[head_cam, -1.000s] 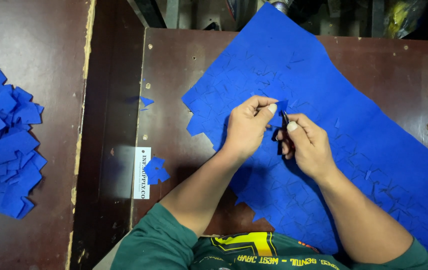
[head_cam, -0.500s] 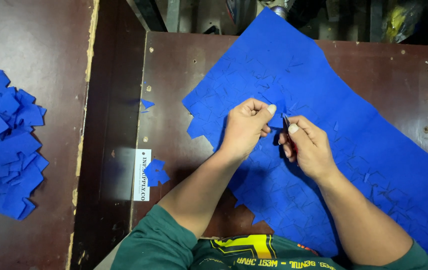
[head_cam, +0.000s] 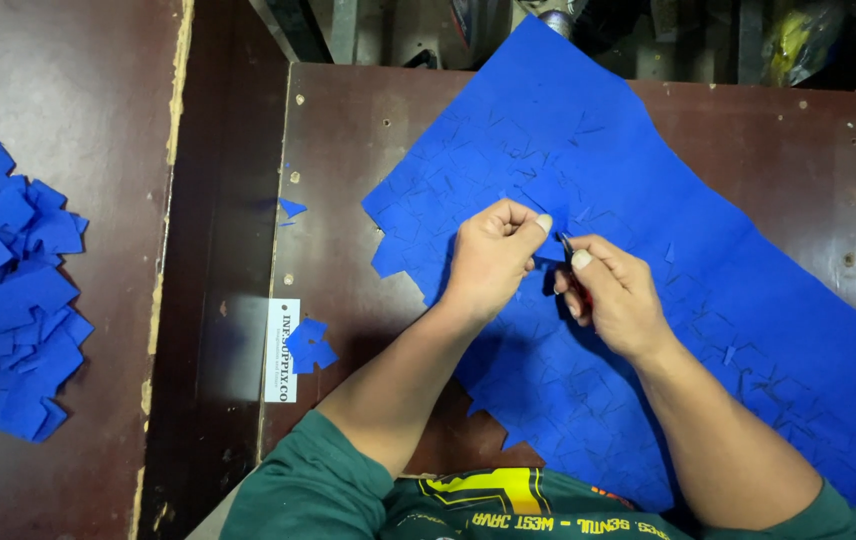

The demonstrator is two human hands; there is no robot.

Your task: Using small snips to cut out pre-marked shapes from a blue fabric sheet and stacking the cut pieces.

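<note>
On the brown table (head_cam: pixel 368 130) lies a big blue sheet (head_cam: pixel 708 290) full of little cut marks. Both hands meet over the middle of it. The left hand (head_cam: pixel 493 258) is closed, pinching a small bit of the blue sheet between thumb and finger. The right hand (head_cam: pixel 616 292) is closed around a small dark cutter (head_cam: pixel 568 246), and its tip sits right beside the pinched bit. A second ago the left fingers lay flatter on the sheet. Now they are bunched up and lifting the bit, so it looks like a piece is coming loose from the sheet. Far off to the left sits a pile of blue pieces (head_cam: pixel 8 300). A few blue scraps (head_cam: pixel 310 345) lie near a white label (head_cam: pixel 282 350).
</note>
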